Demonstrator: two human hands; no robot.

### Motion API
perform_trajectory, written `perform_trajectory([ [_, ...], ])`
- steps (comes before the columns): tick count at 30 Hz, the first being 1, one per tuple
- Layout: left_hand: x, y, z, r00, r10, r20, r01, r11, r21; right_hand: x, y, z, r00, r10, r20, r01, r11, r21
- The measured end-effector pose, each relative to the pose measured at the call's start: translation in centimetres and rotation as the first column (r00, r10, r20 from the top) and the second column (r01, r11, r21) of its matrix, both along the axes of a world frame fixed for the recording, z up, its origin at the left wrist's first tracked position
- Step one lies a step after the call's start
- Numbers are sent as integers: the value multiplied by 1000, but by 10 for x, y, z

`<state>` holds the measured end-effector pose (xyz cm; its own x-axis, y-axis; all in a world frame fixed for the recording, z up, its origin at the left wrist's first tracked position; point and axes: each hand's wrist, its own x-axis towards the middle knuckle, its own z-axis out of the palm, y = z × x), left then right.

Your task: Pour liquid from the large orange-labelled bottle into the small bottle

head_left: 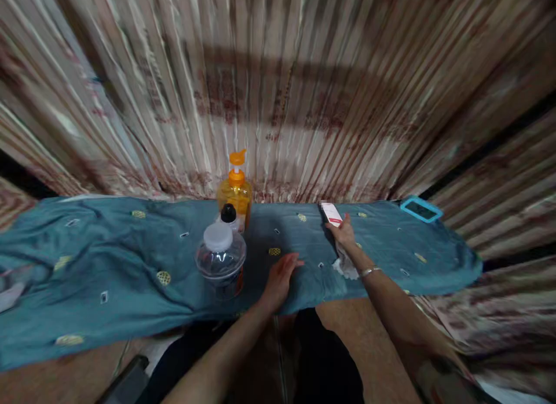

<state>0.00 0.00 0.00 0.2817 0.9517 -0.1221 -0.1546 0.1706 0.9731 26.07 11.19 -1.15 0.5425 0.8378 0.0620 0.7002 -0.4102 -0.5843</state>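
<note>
My right hand point(343, 233) is at the near end of a smartphone point(331, 214) with a lit white and red screen, thumb on one side and fingers on the other. A crumpled whitish cloth point(346, 267) lies under that wrist, which wears a bangle. My left hand point(280, 276) hovers over or rests on the teal cloth, fingers stretched out and holding nothing. To its left stand a clear plastic bottle point(220, 262) with a white lid, a small black-capped bottle point(229, 214) partly hidden behind it, and an amber pump bottle point(237, 190) with an orange pump.
A patterned teal cloth point(130, 241) covers the long, narrow table. Toward its right end lies a blue-framed tablet-like device point(420, 209). A pale item point(12, 295) sits at the far left edge. Pleated curtains point(278, 91) hang right behind the table.
</note>
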Motion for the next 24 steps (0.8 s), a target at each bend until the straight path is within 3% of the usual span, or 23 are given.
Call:
perform_trajectory([
  [9,10,0,0,994,25,106,-13,993,-117,-12,-35,-5,992,120,44,-126,980,152],
  [16,15,4,2,981,65,185,-23,975,-221,-59,-54,-12,977,205,48,-209,917,339],
  [24,17,3,9,966,99,240,-44,974,-222,-107,-66,-18,978,208,2,-190,891,411],
])
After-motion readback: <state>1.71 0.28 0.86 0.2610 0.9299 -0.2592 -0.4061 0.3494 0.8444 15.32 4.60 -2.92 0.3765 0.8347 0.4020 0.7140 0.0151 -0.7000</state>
